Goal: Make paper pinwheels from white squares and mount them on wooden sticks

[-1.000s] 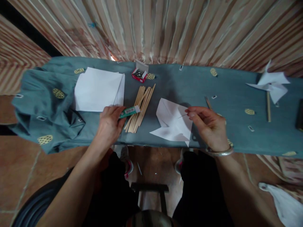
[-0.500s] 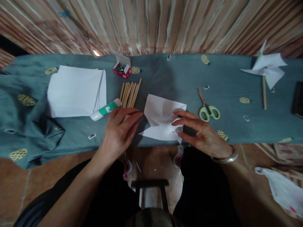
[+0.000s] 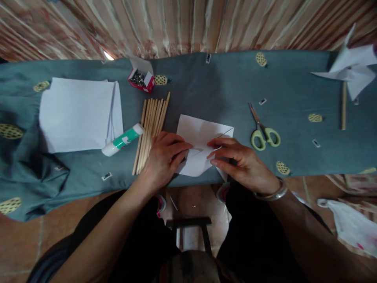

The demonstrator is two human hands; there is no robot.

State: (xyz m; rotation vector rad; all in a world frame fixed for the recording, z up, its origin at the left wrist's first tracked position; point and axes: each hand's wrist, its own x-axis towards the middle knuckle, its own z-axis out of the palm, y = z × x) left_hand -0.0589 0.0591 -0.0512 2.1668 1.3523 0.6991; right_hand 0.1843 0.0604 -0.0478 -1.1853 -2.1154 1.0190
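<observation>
A white paper (image 3: 200,127), cut and partly folded, lies on the grey-green cloth (image 3: 212,86) near the table's front edge. My left hand (image 3: 166,155) rests on its left part, and the fingers curl one flap in toward the middle. From the right, my right hand (image 3: 240,161) meets it with fingers pressed together on a thin pin (image 3: 222,134) that slants across the paper. A silver bangle sits on that wrist. Just left of my left hand lie a bundle of wooden sticks (image 3: 151,118) and a green-and-white glue stick (image 3: 123,139).
A stack of white sheets (image 3: 76,114) lies at the left, and an open red box of pins (image 3: 141,80) behind the sticks. Green-handled scissors (image 3: 262,131) lie right of the paper. A finished paper pinwheel (image 3: 350,68) is far right. A white bag (image 3: 350,226) lies on the floor.
My left hand let go of the glue stick and moved right onto the paper. My right hand came down onto the paper with the pin. The scissors came into view.
</observation>
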